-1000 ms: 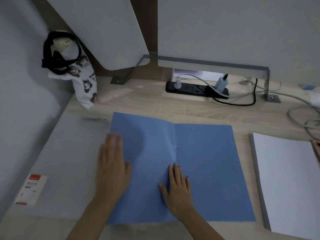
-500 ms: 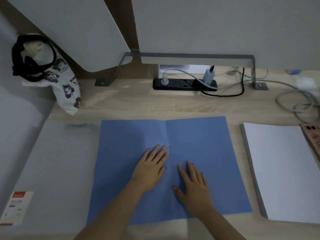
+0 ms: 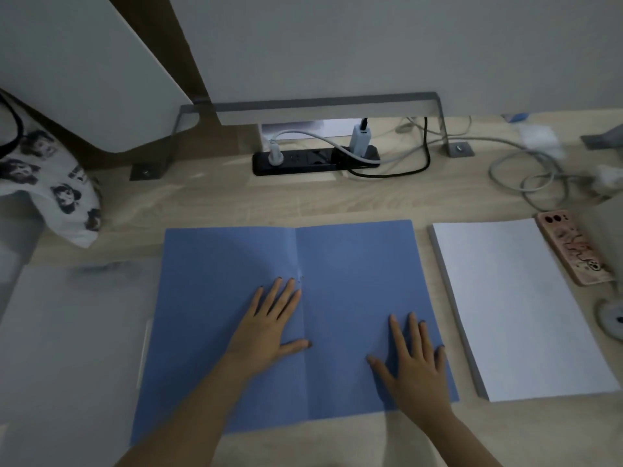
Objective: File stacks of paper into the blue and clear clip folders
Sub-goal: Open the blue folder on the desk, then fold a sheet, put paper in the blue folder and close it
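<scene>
The blue folder (image 3: 354,264) lies spread open and flat on the desk in front of me, its crease running down the middle. My left hand (image 3: 269,328) rests palm down just left of the crease, fingers apart. My right hand (image 3: 414,358) presses flat on the right half near its outer edge. A stack of white paper (image 3: 512,305) lies to the right of the folder. A translucent clear folder (image 3: 67,348) lies to the left, partly under the blue one.
A phone in a patterned case (image 3: 573,247) lies beside the paper stack. A black power strip (image 3: 303,161) and tangled cables (image 3: 532,176) sit at the back. A printed cloth bag (image 3: 54,187) leans at the back left. A round object (image 3: 612,318) sits at the right edge.
My left hand slid from the folder's left edge to the crease. My right hand moved from the crease out to the right half. The view shifted right, bringing the phone into sight.
</scene>
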Tool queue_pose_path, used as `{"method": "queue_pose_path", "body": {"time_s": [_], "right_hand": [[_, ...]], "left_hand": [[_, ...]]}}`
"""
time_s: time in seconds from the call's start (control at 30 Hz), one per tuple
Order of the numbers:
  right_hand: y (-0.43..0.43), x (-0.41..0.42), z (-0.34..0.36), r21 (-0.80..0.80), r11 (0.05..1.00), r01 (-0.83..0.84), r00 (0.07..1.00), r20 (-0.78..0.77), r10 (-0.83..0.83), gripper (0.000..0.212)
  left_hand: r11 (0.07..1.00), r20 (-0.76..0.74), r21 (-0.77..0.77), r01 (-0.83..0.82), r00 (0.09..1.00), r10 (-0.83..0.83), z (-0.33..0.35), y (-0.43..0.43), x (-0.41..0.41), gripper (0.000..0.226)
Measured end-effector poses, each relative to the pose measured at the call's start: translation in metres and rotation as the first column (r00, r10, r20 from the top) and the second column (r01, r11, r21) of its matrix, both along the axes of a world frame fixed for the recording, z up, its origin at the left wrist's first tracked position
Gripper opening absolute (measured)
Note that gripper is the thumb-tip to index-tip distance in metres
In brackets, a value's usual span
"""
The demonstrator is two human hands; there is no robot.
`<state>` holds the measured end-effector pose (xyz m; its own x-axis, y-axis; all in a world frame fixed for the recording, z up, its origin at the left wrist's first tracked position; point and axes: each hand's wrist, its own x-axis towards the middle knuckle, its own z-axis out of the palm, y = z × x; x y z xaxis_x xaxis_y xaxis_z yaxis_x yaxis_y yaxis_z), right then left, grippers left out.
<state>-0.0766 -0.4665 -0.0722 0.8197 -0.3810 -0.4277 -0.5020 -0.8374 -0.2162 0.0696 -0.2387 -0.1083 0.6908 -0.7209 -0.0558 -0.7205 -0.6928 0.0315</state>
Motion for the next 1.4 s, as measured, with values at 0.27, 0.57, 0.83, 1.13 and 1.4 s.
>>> {"method": "queue_pose_path", "body": {"time_s": [0.27, 0.57, 0.83, 1.13, 1.4], "right_hand": [[-0.005, -0.004, -0.005, 0.003, 1.0, 0.008, 0.998, 0.055, -0.008, 0.105], [-0.018, -0.002, 0.022, 0.126, 0.992, 0.019, 0.998, 0.054, -0.026, 0.08], [-0.116, -0.007, 0.059, 0.243, 0.943, 0.228, 0.905, 0.303, -0.297, 0.031], [-0.173, 0.002, 0.047, 0.193, 0.969, 0.155, 0.952, 0.235, -0.199, 0.038], [-0.175, -0.002, 0.041, 0.146, 0.988, 0.058, 0.985, 0.152, -0.081, 0.045]], "left_hand": [[0.999, 0.007, 0.034, -0.007, 1.0, 0.007, -0.003, -0.002, -0.004, 0.085], [0.994, -0.033, 0.098, -0.056, 0.998, 0.059, 0.01, -0.013, -0.011, 0.081], [0.807, -0.336, -0.415, -0.421, 0.895, 0.294, 0.065, -0.106, -0.047, 0.055], [0.477, -1.0, -0.029, -0.878, 0.029, -0.007, 0.119, -0.271, -0.091, 0.037], [0.404, -0.976, 0.209, -0.891, -0.161, 0.149, 0.109, -0.306, -0.081, 0.009]]}}
